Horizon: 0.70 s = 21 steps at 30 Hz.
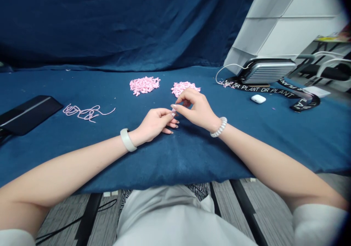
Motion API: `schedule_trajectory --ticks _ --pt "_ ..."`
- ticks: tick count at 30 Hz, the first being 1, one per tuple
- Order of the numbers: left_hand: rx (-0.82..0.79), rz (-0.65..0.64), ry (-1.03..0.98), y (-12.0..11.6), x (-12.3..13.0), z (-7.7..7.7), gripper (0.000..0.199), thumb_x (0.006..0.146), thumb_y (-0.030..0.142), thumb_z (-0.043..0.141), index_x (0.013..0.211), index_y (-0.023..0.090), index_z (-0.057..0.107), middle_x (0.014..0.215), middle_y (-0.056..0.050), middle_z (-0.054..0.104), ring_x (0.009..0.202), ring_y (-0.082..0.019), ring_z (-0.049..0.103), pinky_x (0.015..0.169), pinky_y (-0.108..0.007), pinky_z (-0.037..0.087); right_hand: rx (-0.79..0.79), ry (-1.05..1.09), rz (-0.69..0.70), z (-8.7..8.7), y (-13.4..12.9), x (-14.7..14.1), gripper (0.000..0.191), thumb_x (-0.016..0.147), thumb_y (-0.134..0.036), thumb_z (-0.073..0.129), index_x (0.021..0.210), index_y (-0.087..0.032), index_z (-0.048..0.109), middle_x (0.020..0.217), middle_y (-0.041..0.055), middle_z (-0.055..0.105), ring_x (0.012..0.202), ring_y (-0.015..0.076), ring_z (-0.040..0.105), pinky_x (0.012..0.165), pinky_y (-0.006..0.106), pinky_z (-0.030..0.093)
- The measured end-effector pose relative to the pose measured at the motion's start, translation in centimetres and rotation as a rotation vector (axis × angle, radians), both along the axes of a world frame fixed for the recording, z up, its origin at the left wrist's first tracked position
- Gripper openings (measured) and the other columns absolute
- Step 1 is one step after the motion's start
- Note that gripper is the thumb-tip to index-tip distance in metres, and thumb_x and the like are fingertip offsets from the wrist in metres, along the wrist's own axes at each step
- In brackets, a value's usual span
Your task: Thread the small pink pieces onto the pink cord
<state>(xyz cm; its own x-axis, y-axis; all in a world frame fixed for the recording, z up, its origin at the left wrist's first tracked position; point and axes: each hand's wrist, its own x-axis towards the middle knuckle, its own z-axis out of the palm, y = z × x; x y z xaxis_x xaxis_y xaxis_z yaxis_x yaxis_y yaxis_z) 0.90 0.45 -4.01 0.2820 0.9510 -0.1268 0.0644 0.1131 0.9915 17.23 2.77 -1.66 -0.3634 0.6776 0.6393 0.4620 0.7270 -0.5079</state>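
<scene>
Person's two hands at work over a table (95, 154) covered in dark blue cloth, seen from the head. The left hand (152, 124) and the right hand (199, 110) meet above the cloth, near its front half. Between their fingertips lies a small pink piece (173, 111), largely hidden by the fingers. Left hand: thumb and index finger are pressed together, pinching the piece; the remaining fingers are loosely extended beneath, slightly parted and holding nothing visible. Right hand: thumb and index finger bend toward each other, their tips close together at the upper end of the piece; whether they grip it or only touch it cannot be told. The other right fingers are curled behind the index finger and partly hidden.

Beyond the hands lie two heaps of small pink pieces, the left heap (144, 85) well clear of the fingers, the right heap (184, 88) just behind the right hand, which partly covers it. To the left, a loose tangle of pink cord (85, 112) rests on the cloth near a dark flat panel (30, 114). To the right lie a small white case (258, 99) and a black lettered strap (263, 89), beside a ribbed grey device (270, 72).
</scene>
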Motion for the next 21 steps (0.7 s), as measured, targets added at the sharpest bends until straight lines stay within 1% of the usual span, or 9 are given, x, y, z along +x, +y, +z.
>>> schedule_trajectory --ticks 2,4,7,11,15,18,21 --pt "-0.007 0.018 -0.009 0.0 0.0 0.1 0.019 0.081 0.032 0.060 0.085 0.013 0.060 0.075 -0.004 0.065 0.065 -0.011 0.063 0.048 -0.019 0.054 0.057 0.012 -0.019 -0.1 -0.1 -0.1 0.014 0.078 -0.027 0.062 0.070 -0.015 0.058 0.074 0.0028 0.056 0.069 0.0127 0.049 0.066 0.028 0.041" --pt "0.011 0.022 -0.012 -0.1 0.0 0.1 0.021 0.080 0.033 0.061 0.087 0.014 0.060 0.076 -0.004 0.066 0.064 -0.011 0.063 0.048 -0.019 0.054 0.059 -0.002 -0.037 -0.2 -0.2 -0.2 0.015 0.079 -0.026 0.061 0.068 -0.015 0.059 0.074 0.0028 0.056 0.069 0.0127 0.049 0.067 0.028 0.041" --pt "0.049 0.013 -0.012 -0.1 0.0 0.0 0.023 0.080 0.036 0.061 0.090 0.015 0.060 0.078 -0.004 0.066 0.065 -0.011 0.064 0.048 -0.019 0.054 0.008 -0.032 -0.058 -0.4 -0.1 -0.4 0.016 0.079 -0.026 0.060 0.068 -0.015 0.062 0.072 0.0026 0.057 0.067 0.0122 0.050 0.066 0.028 0.041" --pt "0.063 0.027 -0.014 -0.2 0.0 0.0 0.022 0.081 0.034 0.059 0.091 0.015 0.061 0.078 -0.004 0.066 0.063 -0.011 0.063 0.048 -0.019 0.055 -0.036 -0.013 -0.053 -0.7 0.0 -0.5 0.020 0.081 -0.028 0.059 0.066 -0.016 0.064 0.070 0.0025 0.058 0.067 0.0122 0.050 0.067 0.028 0.041" --pt "0.085 0.037 -0.026 -0.2 -0.1 -0.2 0.019 0.082 0.031 0.057 0.093 0.016 0.062 0.078 -0.004 0.066 0.063 -0.010 0.063 0.048 -0.020 0.055 -0.105 0.015 -0.042 -1.1 0.2 -0.6 0.017 0.080 -0.028 0.060 0.068 -0.017 0.066 0.072 0.0026 0.059 0.068 0.0125 0.052 0.066 0.028 0.041" --pt "0.088 0.045 -0.035 -0.1 -0.1 -0.3 0.021 0.081 0.032 0.059 0.094 0.016 0.062 0.078 -0.004 0.065 0.063 -0.010 0.063 0.047 -0.020 0.055 -0.180 0.041 -0.053 -1.4 0.4 -0.6 0.017 0.079 -0.028 0.060 0.067 -0.016 0.065 0.074 0.0032 0.061 0.068 0.0126 0.053 0.065 0.028 0.041" --pt "0.075 0.051 -0.032 -0.1 0.0 -0.2 0.024 0.080 0.035 0.060 0.094 0.016 0.062 0.078 -0.004 0.066 0.062 -0.010 0.063 0.047 -0.020 0.055 -0.192 0.048 -0.066 -1.5 0.5 -0.7 0.019 0.080 -0.028 0.059 0.065 -0.016 0.063 0.072 0.0028 0.060 0.067 0.0122 0.052 0.064 0.027 0.040"
